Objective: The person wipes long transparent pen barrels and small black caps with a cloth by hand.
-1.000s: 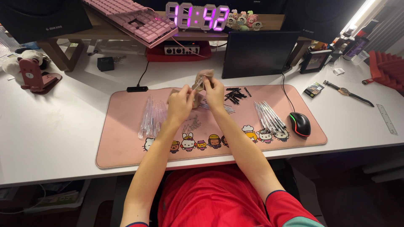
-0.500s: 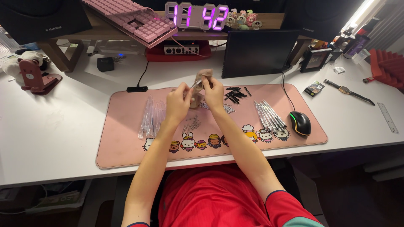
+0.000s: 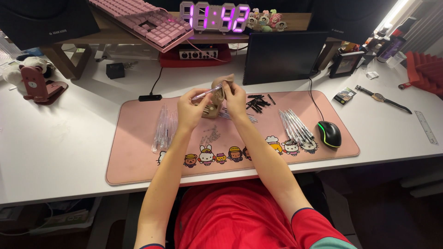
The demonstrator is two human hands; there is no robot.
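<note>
Above the pink desk mat (image 3: 138, 157), my left hand (image 3: 191, 108) pinches a clear pen barrel (image 3: 206, 94), held level with its tip toward a tan cloth pouch (image 3: 217, 94). My right hand (image 3: 234, 97) grips the pouch by its top edge, just right of the pen. A row of clear pen barrels (image 3: 164, 127) lies on the mat to the left of my hands. A small pile of black pen parts (image 3: 256, 102) and a bundle of thin refills (image 3: 295, 127) lie to the right. Small springs (image 3: 212, 136) lie under my wrists.
A black mouse (image 3: 330, 133) with a lit rim sits at the mat's right end. Behind stand a dark tablet screen (image 3: 281, 57), a glowing digital clock (image 3: 214, 18), a pink keyboard (image 3: 147, 25) on a wooden riser, and a red audio box (image 3: 196, 55). A wristwatch (image 3: 383, 98) and ruler (image 3: 427, 127) lie far right.
Both hands have stayed over the middle of the mat. The pen barrel now points level at the pouch, and the pouch sits slightly higher in my right hand.
</note>
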